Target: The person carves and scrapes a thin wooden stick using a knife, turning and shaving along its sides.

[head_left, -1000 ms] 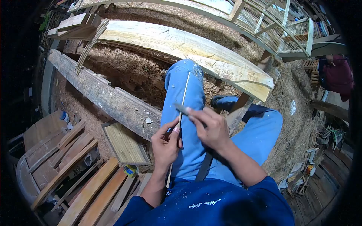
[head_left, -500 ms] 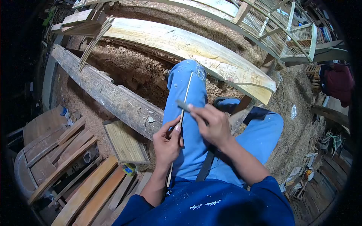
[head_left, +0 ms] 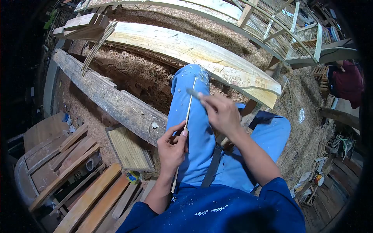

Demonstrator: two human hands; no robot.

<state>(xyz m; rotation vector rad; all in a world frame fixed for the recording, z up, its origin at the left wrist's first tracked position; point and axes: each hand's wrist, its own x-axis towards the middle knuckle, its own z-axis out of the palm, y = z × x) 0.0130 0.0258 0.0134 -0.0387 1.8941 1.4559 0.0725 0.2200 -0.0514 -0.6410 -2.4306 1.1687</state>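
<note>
A thin, pale wooden strip lies lengthwise along my blue-trousered thigh, its far tip close to the knee. My left hand pinches it between thumb and fingers, and its lower end shows again beyond my wrist. My right hand, slightly smeared by motion, is closed around a small knife. The short grey knife blade lies across the strip near its far end; whether it presses on the wood I cannot tell. The knife's handle is hidden in my fingers.
A broad pale plank with shavings runs beyond my knee. To the left is a weathered beam, with a bundle of thin strips leaning on it. Cut boards lie at lower left. A person in dark red is at far right.
My right hand and the knife have moved up along the strip, away from my left hand and towards the knee. The left hand keeps its pinch in about the same place.
</note>
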